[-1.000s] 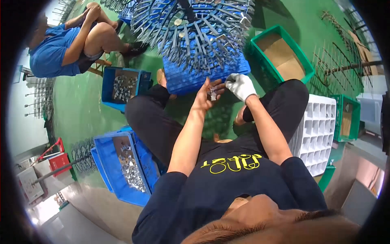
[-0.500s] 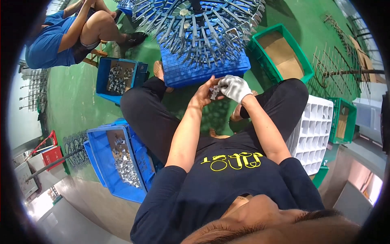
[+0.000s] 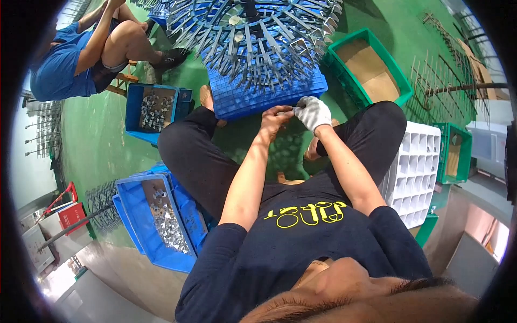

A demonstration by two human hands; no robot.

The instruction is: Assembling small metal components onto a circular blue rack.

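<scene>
Green painted floor (image 3: 102, 140) fills the scene, seated person in dark shirt and black trousers looking down at own hands. Big grey metal rack with radiating spiky prongs (image 3: 253, 37) stands ahead, on a blue plastic slatted crate (image 3: 269, 97) just past the knees. The whole rack and crate sit lower and closer in the view than a second ago; head has tipped forward, hands barely moved. Green plastic bin with a brown cardboard liner (image 3: 371, 70) at right, white plastic divided tray (image 3: 414, 172) beside the right thigh. Two blue plastic bins of small shiny metal parts: near one (image 3: 156, 215) by the left thigh, far one (image 3: 153, 110) further off. Co-worker in blue shirt (image 3: 59, 70) sits upper left, well apart.

Bare left hand (image 3: 273, 119) and white knit-gloved right hand (image 3: 313, 112) meet fingertip to fingertip at the crate's near edge, both pinched narrow on a small metal piece (image 3: 286, 111), barely visible between them. Which hand bears it, cannot tell. Same pinch as half a second ago, so probably still fiddling the piece, not yet hung on a prong.
</scene>
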